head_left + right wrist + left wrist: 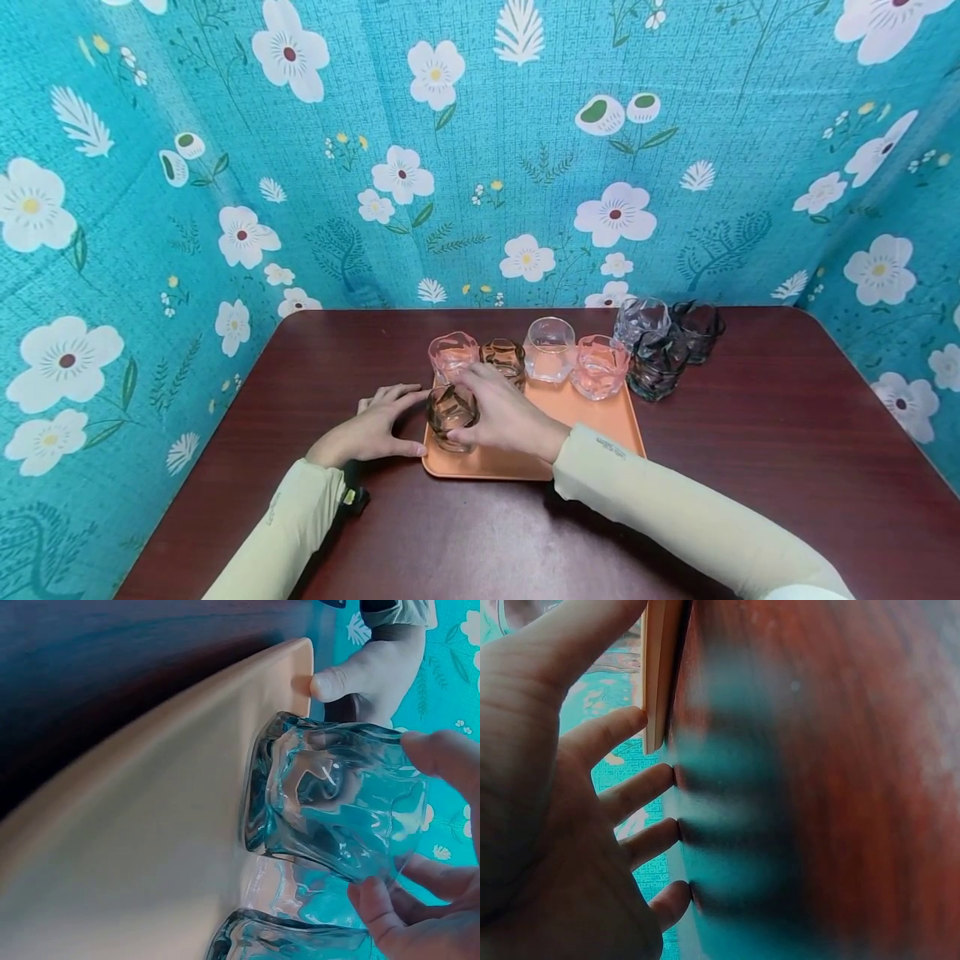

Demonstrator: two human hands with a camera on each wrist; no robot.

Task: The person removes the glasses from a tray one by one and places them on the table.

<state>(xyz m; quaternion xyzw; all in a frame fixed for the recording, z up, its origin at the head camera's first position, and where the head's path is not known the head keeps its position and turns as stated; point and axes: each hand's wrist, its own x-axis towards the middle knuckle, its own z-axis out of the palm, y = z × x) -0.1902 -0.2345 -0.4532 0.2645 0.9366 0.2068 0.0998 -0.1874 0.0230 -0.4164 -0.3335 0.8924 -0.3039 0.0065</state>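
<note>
My right hand (501, 410) grips a brown-tinted wavy glass (448, 410) near its rim, thumb on one side and fingers on the other. That glass stands upright at the front left corner of an orange tray (600, 429); its base meets the tray in the right wrist view. My left hand (372, 427) lies at the tray's left side with fingers extended, its thumb and index fingertip at the tray's rim (654, 682). Behind the held glass are a pink glass (452, 350) and an amber glass (502, 357), partly hidden by my right hand.
Farther right on the tray stand a clear glass (550, 354) and another pink glass (600, 371). Past the tray's right back corner, a clear bluish glass (641, 317) and two dark grey glasses (656, 367) cluster on the dark red table (765, 433). A floral curtain (480, 158) hangs behind.
</note>
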